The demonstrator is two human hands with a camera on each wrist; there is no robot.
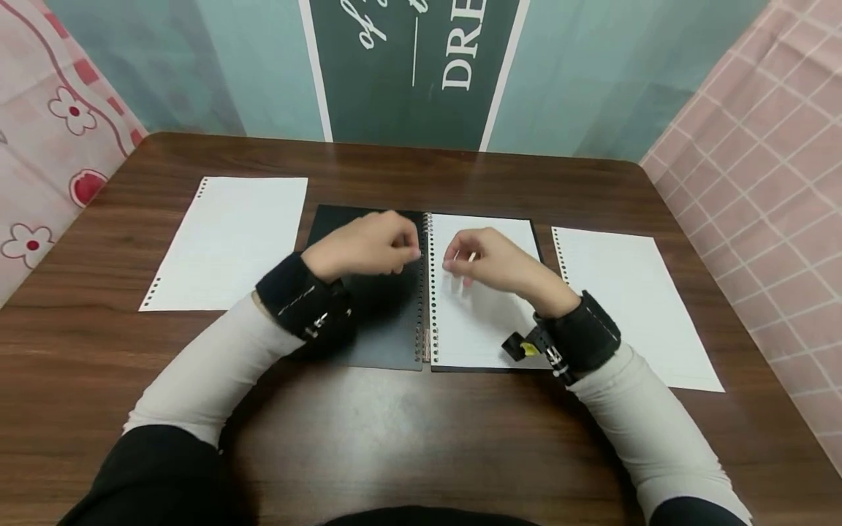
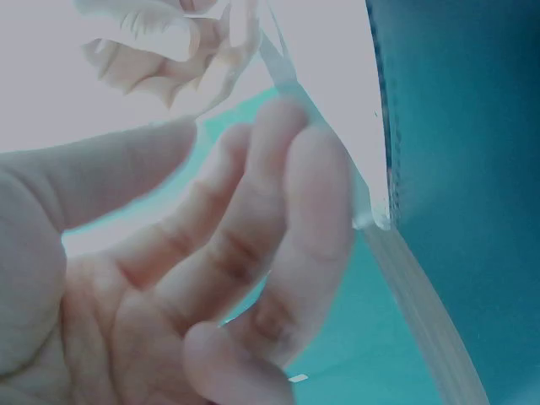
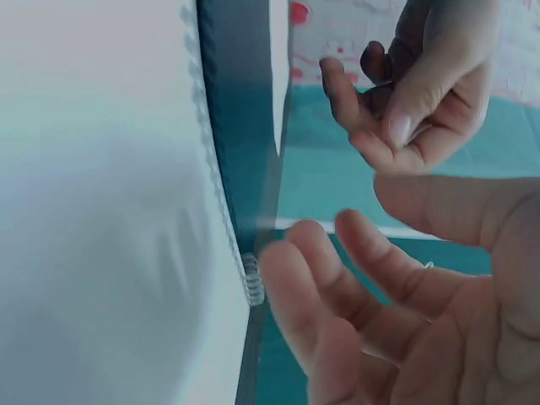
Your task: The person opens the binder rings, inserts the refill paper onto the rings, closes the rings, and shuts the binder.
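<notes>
An open loose-leaf ring notebook (image 1: 384,329) lies in the middle of the table, its left half a dark cover. White punched paper (image 1: 487,332) covers the right half, along the ring spine (image 1: 427,292). Above the dark half is my left hand (image 1: 375,245), fingers loosely bent. My right hand (image 1: 493,259) hovers over the white paper, thumb and fingers apart, as the right wrist view also shows. I see nothing held in either hand. The two hands face each other across the spine without touching.
A loose punched sheet (image 1: 226,245) lies left of the notebook, and another loose sheet (image 1: 631,299) lies to its right. The brown wooden table (image 1: 395,446) ends at a teal backdrop (image 1: 256,66), with patterned cloth at the left and pink tiled cloth (image 1: 770,146) at the right.
</notes>
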